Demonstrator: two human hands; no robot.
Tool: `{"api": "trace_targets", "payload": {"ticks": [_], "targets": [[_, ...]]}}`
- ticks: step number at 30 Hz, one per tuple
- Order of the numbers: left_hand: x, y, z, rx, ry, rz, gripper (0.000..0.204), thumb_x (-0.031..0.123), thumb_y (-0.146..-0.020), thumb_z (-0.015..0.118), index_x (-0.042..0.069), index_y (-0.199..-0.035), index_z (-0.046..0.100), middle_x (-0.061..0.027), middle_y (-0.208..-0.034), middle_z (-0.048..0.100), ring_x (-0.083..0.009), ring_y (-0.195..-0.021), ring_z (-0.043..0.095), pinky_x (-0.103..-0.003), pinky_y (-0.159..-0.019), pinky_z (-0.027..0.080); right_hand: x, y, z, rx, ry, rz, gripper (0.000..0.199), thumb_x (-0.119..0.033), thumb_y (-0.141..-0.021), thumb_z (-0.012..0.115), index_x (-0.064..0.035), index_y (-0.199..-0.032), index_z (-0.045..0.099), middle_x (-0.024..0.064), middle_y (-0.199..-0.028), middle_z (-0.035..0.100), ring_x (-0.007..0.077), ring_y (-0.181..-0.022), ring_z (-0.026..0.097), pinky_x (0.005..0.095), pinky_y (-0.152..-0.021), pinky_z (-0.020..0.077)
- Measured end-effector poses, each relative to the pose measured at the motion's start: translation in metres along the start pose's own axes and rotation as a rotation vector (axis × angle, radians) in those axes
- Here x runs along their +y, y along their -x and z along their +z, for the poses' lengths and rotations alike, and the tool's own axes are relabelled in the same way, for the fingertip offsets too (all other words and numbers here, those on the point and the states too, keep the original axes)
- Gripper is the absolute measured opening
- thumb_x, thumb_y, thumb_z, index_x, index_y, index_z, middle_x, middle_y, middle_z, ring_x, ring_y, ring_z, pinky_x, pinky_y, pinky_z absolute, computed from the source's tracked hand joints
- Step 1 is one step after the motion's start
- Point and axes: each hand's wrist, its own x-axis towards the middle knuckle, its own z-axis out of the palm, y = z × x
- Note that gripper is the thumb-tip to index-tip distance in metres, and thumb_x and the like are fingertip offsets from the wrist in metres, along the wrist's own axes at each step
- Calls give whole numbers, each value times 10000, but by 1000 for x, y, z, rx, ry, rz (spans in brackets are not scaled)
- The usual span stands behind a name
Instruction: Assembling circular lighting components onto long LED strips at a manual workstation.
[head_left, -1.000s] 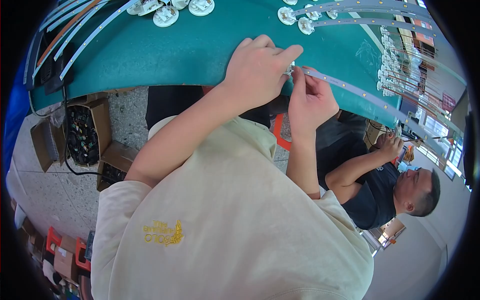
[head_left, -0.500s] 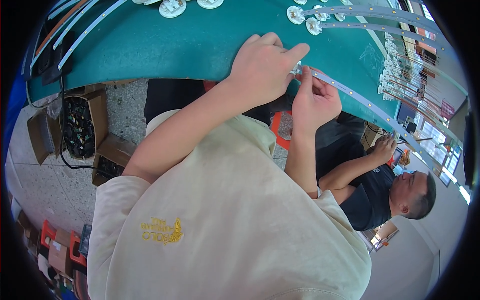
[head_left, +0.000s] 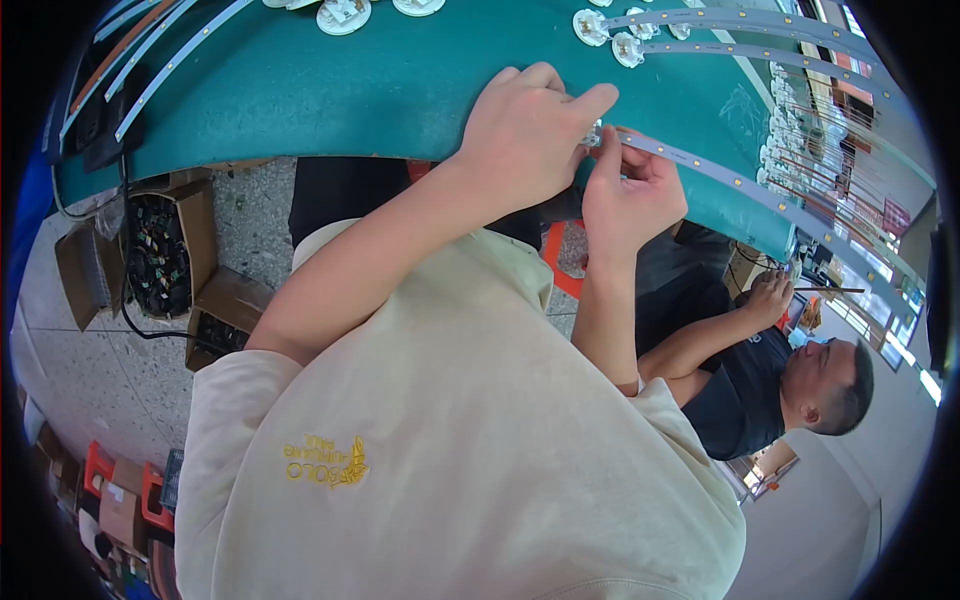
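Over the edge of the green table my two hands meet, fingertips close together. My left hand is closed round a small whitish end piece, most of it hidden behind the fingers. My right hand pinches a long, narrow LED strip near its end, thumb on top, right beside that end piece. From there the strip runs off to the right, with small yellowish LEDs along it. Whether strip and end piece are joined cannot be seen.
Round white parts with LED strips lie at the far right of the green table. More strips stick out at the left, by a black cable. Open cardboard boxes stand below. A co-worker sits at the right.
My right hand has shifted slightly right, and the strip's far part has swung away from me. My left hand has stayed nearly still.
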Motion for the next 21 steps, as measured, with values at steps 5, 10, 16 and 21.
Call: {"api": "trace_targets", "payload": {"ticks": [5, 10, 16, 21], "targets": [[0, 0, 1, 11, 12, 11, 552, 127, -655, 859, 154, -1169, 660, -18, -762, 650, -213, -858, 635, -377, -696, 443, 1, 0, -3, -41, -12, 34, 94, 63, -849, 753, 82, -931, 713, 130, -760, 746, 141, -662, 728, 247, -616, 571], [0, 1, 0, 30, 14, 28, 538, 126, -653, 855, 142, -1148, 646, -27, -766, 659, -220, -867, 634, -377, -697, 435, -3, -3, -4, -50, -25, 69, 82, 70, -847, 746, 79, -922, 713, 130, -751, 744, 142, -659, 728, 246, -616, 569], [-1, 1, 1, 18, 18, 25, 518, 120, -665, 839, 142, -1147, 649, -31, -763, 658, -223, -854, 634, -374, -695, 435, -5, -7, -2, -61, 11, 71, 87, 71, -841, 746, 76, -921, 711, 131, -746, 745, 131, -633, 710, 249, -604, 559], [-3, 1, 4, 53, 35, 33, 490, 115, -662, 815, 140, -1124, 654, -26, -727, 651, -224, -845, 633, -381, -689, 430, -5, -1, 0, -26, 1, 50, 100, 58, -837, 754, 73, -925, 711, 127, -741, 748, 117, -627, 699, 248, -592, 547]]}}
